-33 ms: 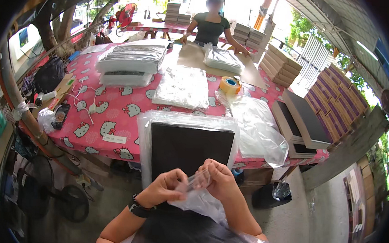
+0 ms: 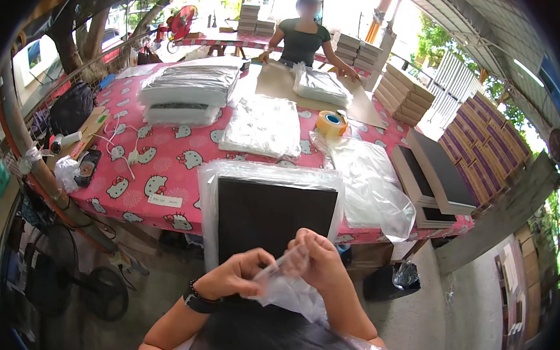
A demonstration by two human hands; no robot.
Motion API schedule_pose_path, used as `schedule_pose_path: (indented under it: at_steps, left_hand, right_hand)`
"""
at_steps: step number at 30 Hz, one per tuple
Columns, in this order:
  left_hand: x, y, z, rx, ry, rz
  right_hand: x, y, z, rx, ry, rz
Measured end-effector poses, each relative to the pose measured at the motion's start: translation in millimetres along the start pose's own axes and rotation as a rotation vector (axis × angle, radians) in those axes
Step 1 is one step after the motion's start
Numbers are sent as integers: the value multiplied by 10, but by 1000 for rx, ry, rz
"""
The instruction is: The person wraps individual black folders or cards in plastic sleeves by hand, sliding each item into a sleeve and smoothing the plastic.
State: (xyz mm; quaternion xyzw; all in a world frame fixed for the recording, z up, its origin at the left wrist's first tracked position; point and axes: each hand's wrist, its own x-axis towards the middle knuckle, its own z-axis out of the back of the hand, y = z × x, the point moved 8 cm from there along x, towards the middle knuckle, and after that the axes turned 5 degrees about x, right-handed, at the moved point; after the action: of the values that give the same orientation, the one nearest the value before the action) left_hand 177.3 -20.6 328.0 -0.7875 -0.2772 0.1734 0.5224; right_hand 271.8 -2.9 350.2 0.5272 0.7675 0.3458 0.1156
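My left hand (image 2: 242, 274) and my right hand (image 2: 316, 259) are in front of my body, both closed on a clear plastic bag (image 2: 289, 293). A strip of its film runs between my fingertips, and the rest hangs down toward my lap. Behind my hands a black flat panel (image 2: 276, 210) in clear plastic wrap leans against the table's near edge. Across my lap lies another dark sheet under clear plastic (image 2: 263, 341). My left wrist carries a dark watch and a beaded bracelet.
On the pink patterned table (image 2: 159, 161) lie stacked wrapped panels (image 2: 189, 83), clear plastic bags (image 2: 262, 126), a tape roll (image 2: 331, 123) and dark boards (image 2: 437, 172). Across it, a person (image 2: 304, 42) handles brown sheet material. A black bin (image 2: 390, 282) stands on the floor, right.
My left fingers have shifted slightly, and the film between my hands lies at a somewhat different angle. The rest looks the same.
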Motion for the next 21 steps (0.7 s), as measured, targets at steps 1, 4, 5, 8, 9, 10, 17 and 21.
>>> schedule_pose_path:
  at_steps: [1,4,5,8,9,10,17,21]
  left_hand:
    - [-29,-2,-69,43,80,74]
    - [-88,213,257,592,116,-27]
    - [-184,331,590,866,-22,26]
    - [-530,346,1201,961,-434,239]
    - [-546,141,1164,874,-534,7]
    - [-596,-70,1105,778,-626,-225]
    - [-243,-454,-164,1291,-414,-436]
    - [-425,-20,134,207,-140,-284]
  right_hand:
    - [-41,69,-36,113,-19,-30]
    - [-132,393,-114,163,-13,43]
    - [-153,501,-115,150,6,68]
    - [-238,623,17,-228,-93,144]
    - [-207,537,80,-423,-158,141]
    - [-173,456,114,-618,-223,136]
    - [40,89,-542,-1013,57,144]
    - [-70,13,-352,-1092,139,-120]
